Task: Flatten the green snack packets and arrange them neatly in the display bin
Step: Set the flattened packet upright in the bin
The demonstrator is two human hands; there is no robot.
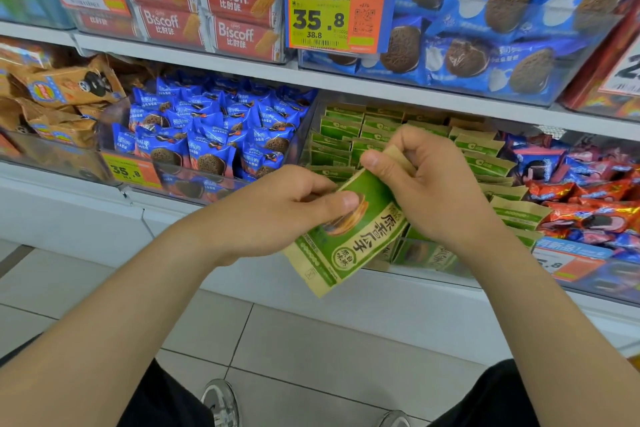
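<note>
Floor: We stand on pale floor tiles (311,340), with a grey shoe (221,402) at the bottom edge.

Left hand: Our left hand (277,208) pinches the held packet (349,246) at its left side, thumb flat on the printed front and fingers curled behind.

Right hand: Our right hand (426,191) pinches the packet's upper tan edge between thumb and curled fingers.

Held packet: We hold it in the air just in front of the display bin (426,258), tilted with its top towards the right hand. It is green with tan borders, large dark characters, a round seal and a picture near the left thumb. Its front bends slightly between our hands.

Display bin: A clear-walled bin on the lower shelf holds the green packets (346,135), standing in overlapping rows, tan-and-green tops up. More show through the front wall.

Left neighbour: A clear bin is heaped with blue cookie packets (207,142). Beyond it is a bin of orange-brown packets (59,97).

Right neighbour: We see a loose pile of red and blue packets (588,191).

Upper shelf: It carries stacked red Biscoff packs (225,10), a yellow-orange price tag (332,15) reading 35.8, and large blue sandwich-cookie packs (502,10).
</note>
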